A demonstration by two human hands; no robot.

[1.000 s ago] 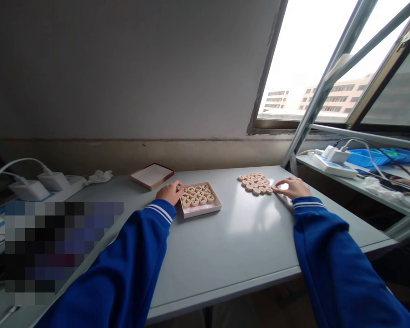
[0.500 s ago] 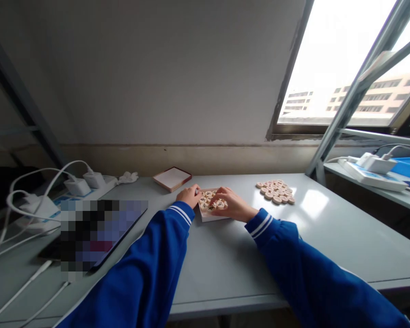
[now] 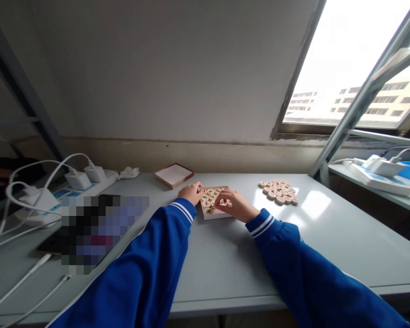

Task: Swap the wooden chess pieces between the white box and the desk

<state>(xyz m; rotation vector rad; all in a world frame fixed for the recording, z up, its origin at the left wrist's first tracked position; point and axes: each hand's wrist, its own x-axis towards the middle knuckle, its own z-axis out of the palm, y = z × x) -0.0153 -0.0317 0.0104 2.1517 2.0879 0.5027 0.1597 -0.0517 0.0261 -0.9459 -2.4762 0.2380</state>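
A shallow open box [image 3: 218, 217] stands on the desk between my hands, with round wooden Chinese chess pieces [image 3: 207, 203] lying in it, dark characters facing up. Along the box's left edge my left hand [image 3: 190, 194] is closed, fingers over the rim. My right hand [image 3: 236, 205] reaches in from the right, its thumb and fingers pinched together on a chess piece among the others; the hand covers part of that piece and the box's right side. Farther right lies a cluster of more chess pieces [image 3: 278, 191], with reddish marks. The box's lid [image 3: 174, 175] rests inside-up behind my left hand.
At the left lie a tablet [image 3: 102, 232], partly blurred out, and a power strip [image 3: 71, 193] with white chargers and cables. A crumpled white tissue [image 3: 129, 173] sits near the wall. Metal frame posts [image 3: 341, 123] and a shelf with another power strip [image 3: 379, 175] border the right.
My right fingers have shifted slightly within the box, and the pieces at its front left lie differently, with a bare patch of box floor near the front. My left hand stays at the edge.
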